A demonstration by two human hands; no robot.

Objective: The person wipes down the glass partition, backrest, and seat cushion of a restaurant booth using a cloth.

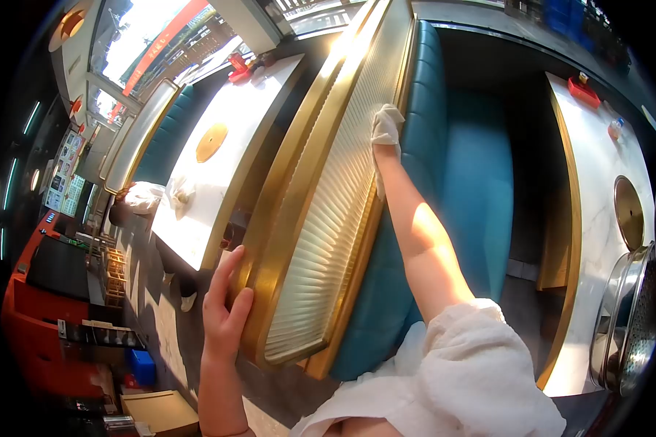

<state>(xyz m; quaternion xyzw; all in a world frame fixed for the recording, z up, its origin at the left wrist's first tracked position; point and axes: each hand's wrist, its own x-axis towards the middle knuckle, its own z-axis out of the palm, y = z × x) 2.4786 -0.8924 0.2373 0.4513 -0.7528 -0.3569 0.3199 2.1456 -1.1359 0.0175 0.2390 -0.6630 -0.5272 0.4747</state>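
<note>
A: Which parts are obscured?

B: The right hand (pixel 387 140), its fingers hidden by a white cloth (pixel 388 118); the left forearm (pixel 221 397), cut off by the lower edge.

A: And the background?

B: Lettering on the menu board (pixel 65 173), too small to read; another person (pixel 146 197), partly hidden behind a table (pixel 244 109).

Head view, taken from my own head and facing forward and down along the partition (pixel 342 175), wide-angled with dark curved margins: my left hand (pixel 226 309) and right forearm (pixel 419 237) lie near, the window (pixel 142 44) well beyond, at upper left.
</note>
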